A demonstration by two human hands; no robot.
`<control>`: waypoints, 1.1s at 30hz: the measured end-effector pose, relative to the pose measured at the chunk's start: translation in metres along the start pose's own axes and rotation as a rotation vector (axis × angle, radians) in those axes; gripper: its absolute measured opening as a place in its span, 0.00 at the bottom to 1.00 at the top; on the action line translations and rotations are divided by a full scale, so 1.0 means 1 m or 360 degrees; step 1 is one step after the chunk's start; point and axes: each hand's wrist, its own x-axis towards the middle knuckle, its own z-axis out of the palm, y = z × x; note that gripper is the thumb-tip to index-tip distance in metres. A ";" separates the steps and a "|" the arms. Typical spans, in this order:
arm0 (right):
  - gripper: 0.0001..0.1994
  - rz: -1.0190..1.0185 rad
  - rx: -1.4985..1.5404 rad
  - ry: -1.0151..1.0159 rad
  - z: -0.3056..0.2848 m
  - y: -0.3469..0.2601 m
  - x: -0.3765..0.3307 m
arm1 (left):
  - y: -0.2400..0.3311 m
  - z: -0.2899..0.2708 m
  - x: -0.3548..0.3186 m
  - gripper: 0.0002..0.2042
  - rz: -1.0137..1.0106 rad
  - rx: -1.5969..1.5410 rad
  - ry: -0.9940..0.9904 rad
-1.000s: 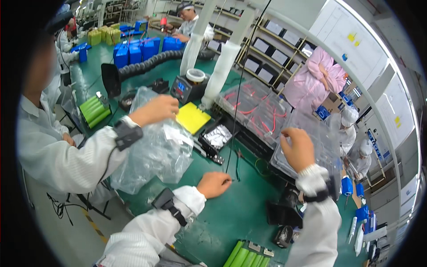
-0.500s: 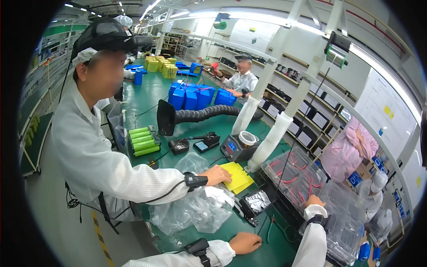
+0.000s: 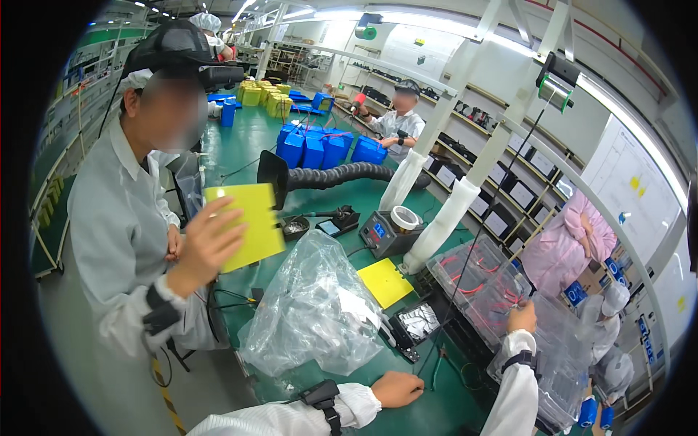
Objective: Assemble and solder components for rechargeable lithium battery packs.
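- While the person's left hand (image 3: 396,389) lies on the green table (image 3: 363,196), its fingers are curled loosely and hold nothing; it sits just beside the lower edge of a crumpled clear plastic bag (image 3: 316,305).
- Right hand (image 3: 522,318) is raised at the rim of a clear plastic bin (image 3: 563,363), fingers bent over the edge and touching it; whether they truly grip it cannot be told.
- A second clear bin (image 3: 476,280) just beside it holds red wires.
- Between the bag and the bins lie a flat yellow sheet (image 3: 385,282) and a small black tray (image 3: 416,325) with a shiny pouch in it.
- A co-worker in a white coat (image 3: 109,240) stands at the left of the table, one hand (image 3: 203,247) grasping another yellow sheet (image 3: 243,225) held up in the air.
- Farther back stand a soldering station (image 3: 382,232) with a tape roll (image 3: 405,218) on top, a black fume hose (image 3: 327,176) and blue boxes (image 3: 327,149).
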 end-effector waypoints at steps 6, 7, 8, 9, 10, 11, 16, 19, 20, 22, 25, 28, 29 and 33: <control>0.08 -0.0476 0.0761 0.0414 -0.106 -0.012 -0.025 | -0.001 -0.004 -0.003 0.11 -0.0013 0.0013 -0.0003; 0.08 -0.0618 0.0885 0.0418 -0.121 -0.013 -0.038 | 0.000 -0.005 -0.006 0.11 -0.0037 -0.0001 0.0007; 0.10 -0.0931 0.0784 0.0566 -0.135 -0.014 -0.052 | -0.001 -0.005 -0.008 0.11 0.0032 -0.0033 0.0080; 0.10 -0.0924 0.0776 0.0569 -0.146 -0.011 -0.066 | 0.010 -0.007 -0.008 0.11 0.0037 -0.0037 0.0072; 0.09 -0.1330 0.0429 0.0553 -0.157 -0.008 -0.082 | 0.021 -0.010 -0.006 0.12 0.0116 -0.0269 0.0213; 0.09 -0.1724 0.0075 0.0520 -0.165 -0.007 -0.101 | 0.035 -0.015 -0.007 0.13 0.0186 -0.0496 0.0356; 0.06 -0.2402 0.0008 -0.0169 -0.157 -0.017 -0.231 | 0.046 -0.006 -0.015 0.28 -0.0557 -0.2689 -0.0568; 0.08 -0.2764 0.0166 -0.0305 -0.143 -0.020 -0.292 | 0.059 -0.016 -0.031 0.25 -0.0594 -0.2480 -0.0524; 0.09 -0.2766 0.0132 -0.0404 -0.142 -0.025 -0.303 | 0.055 -0.022 -0.037 0.25 -0.0622 -0.2491 -0.0555; 0.08 -0.2705 0.0250 -0.0630 -0.136 -0.028 -0.300 | 0.043 -0.029 -0.045 0.20 -0.0575 -0.1945 -0.0368; 0.06 -0.2464 0.0405 -0.1141 -0.127 -0.031 -0.277 | 0.036 -0.024 -0.044 0.16 -0.0815 -0.1981 0.0135; 0.06 -0.1983 0.0777 -0.0765 -0.115 -0.048 -0.239 | 0.031 -0.011 -0.041 0.15 -0.0878 -0.1782 0.0161; 0.07 -0.1793 0.0791 -0.0708 -0.102 -0.052 -0.229 | 0.032 -0.009 -0.041 0.15 -0.0977 -0.1574 -0.0027; 0.05 -0.1757 0.0116 -0.0454 -0.029 -0.071 -0.180 | 0.041 0.004 -0.038 0.13 -0.0845 -0.1508 -0.0247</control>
